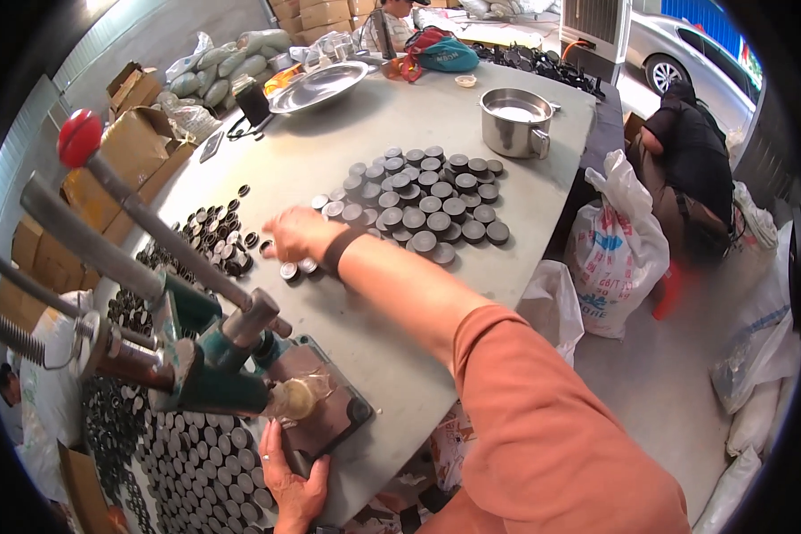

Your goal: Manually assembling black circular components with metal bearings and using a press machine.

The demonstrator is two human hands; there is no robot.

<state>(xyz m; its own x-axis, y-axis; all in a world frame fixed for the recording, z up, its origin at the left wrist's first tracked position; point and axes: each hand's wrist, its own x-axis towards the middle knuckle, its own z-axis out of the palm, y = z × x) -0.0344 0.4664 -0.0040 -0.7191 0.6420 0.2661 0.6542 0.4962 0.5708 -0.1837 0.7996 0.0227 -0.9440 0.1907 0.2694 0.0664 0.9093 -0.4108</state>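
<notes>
My right hand (301, 233) reaches across the table to the edge of a loose heap of small black round caps (215, 233). Its fingers are bent together at a small dark round piece, too blurred to make out. My left hand (295, 485) lies open at the front of a green hand press (218, 369), thumb apart, fingertips by the press's base plate (325, 400). Above that plate sits a yellowish round die (295, 398). The press's long lever ends in a red ball knob (79, 137). Right of my right hand spreads a pile of dark grey discs (427, 200).
Many grey-topped discs (200, 458) cover the table left of my left hand. A steel pot (514, 123) stands at the far right, a steel basin (320, 86) at the back. White sacks (616, 245) stand beside the table. A crouching person (685, 169) is at right; another sits at the far end.
</notes>
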